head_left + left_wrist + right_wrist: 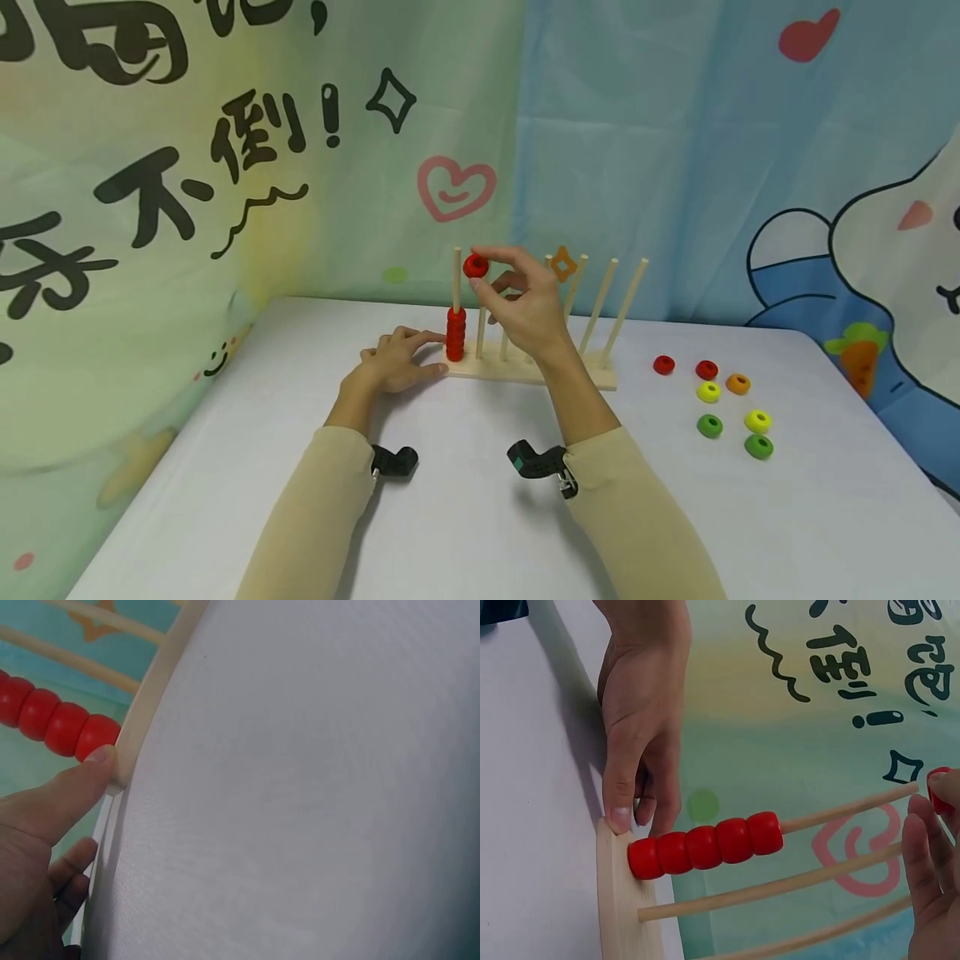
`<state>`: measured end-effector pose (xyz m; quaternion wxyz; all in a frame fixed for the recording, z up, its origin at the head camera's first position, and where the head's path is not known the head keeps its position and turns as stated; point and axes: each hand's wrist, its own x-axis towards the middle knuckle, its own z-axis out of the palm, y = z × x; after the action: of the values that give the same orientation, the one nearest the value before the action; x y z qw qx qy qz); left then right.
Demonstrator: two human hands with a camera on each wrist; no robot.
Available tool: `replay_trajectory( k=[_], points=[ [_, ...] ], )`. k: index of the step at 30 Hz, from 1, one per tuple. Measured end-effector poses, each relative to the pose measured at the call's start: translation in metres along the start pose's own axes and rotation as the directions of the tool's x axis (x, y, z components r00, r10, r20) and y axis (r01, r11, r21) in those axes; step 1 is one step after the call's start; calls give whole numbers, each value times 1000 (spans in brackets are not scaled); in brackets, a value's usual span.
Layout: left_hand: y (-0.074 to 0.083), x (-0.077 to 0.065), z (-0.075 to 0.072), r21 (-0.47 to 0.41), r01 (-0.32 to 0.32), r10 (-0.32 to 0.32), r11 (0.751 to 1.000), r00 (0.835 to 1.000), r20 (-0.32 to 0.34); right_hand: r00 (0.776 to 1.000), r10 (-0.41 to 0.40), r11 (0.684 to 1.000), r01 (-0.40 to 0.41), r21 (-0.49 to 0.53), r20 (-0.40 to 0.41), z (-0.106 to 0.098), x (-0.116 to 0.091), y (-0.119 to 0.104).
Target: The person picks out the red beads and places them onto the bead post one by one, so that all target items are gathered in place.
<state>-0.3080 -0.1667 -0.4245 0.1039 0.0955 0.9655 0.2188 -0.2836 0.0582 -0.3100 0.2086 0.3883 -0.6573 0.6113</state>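
Note:
A wooden peg stand point(510, 372) carries a row of upright pegs. On its leftmost peg point(457, 280) sits a stack of several red beads point(703, 847), with the peg's upper part bare. My left hand point(397, 363) holds the stand's left end, its thumb point(94, 766) on the base right beside the lowest bead. Up near the top of that peg, my right hand point(528, 308) pinches one more red bead point(476, 266) between thumb and index finger. The bead's hole shows, and it is just right of the peg tip in the head view.
Right of the stand, loose beads lie on the white table point(795, 517): a red bead point(663, 365), another red one, an orange bead point(738, 384), two yellow and two green. A printed cloth point(615, 150) hangs behind the table.

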Motion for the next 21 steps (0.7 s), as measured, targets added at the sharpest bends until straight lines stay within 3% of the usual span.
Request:
replay_trajectory(
  k=[10,21],
  points=[
    [1,1,3,-5,8,-8,1000,1000,5,987,136,990,-132,45,-90,9,10,2],
    [-2,2,2,20,26,-26,999,1000,-12,972,214,975,-207,75,-94,17,19,6]
  ],
)
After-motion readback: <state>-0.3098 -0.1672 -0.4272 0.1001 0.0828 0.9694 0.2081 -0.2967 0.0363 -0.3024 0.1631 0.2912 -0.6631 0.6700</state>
